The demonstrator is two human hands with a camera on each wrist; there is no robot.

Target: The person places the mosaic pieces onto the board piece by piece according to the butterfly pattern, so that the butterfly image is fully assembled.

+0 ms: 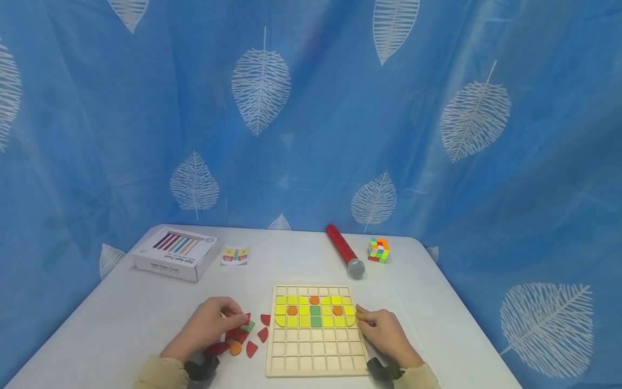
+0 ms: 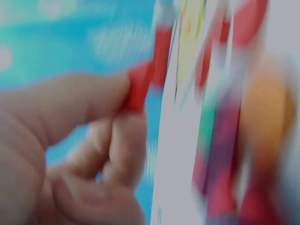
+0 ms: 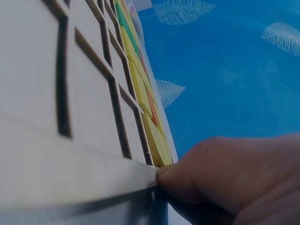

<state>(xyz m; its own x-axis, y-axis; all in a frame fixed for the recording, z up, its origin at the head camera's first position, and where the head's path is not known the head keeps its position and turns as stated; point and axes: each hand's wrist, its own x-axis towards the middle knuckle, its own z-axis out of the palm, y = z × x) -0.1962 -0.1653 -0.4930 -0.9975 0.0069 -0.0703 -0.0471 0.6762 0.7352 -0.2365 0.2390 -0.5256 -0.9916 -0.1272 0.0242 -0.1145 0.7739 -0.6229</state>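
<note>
Between left thumb and fingers, my left hand (image 1: 209,327) pinches a small red tile (image 2: 139,86). It is above a loose pile of red tiles (image 1: 240,336), a green tile (image 1: 250,327) and an orange round tile (image 1: 235,348). To the right of that pile lies the wooden grid board (image 1: 317,350), whose upper rows hold yellow tiles (image 1: 303,310), green squares (image 1: 316,322) and orange rounds (image 1: 314,300). My right hand (image 1: 386,332) grips the board's right edge, its thumb (image 3: 176,178) against the rim beside the yellow tiles.
A white box (image 1: 177,253) stands at the back left, beside a small pattern card (image 1: 235,256). Behind the board lies a red microphone (image 1: 344,248), with a puzzle cube (image 1: 378,250) to its right. Several red quarter-round tiles (image 1: 251,349) lie along the board's left side.
</note>
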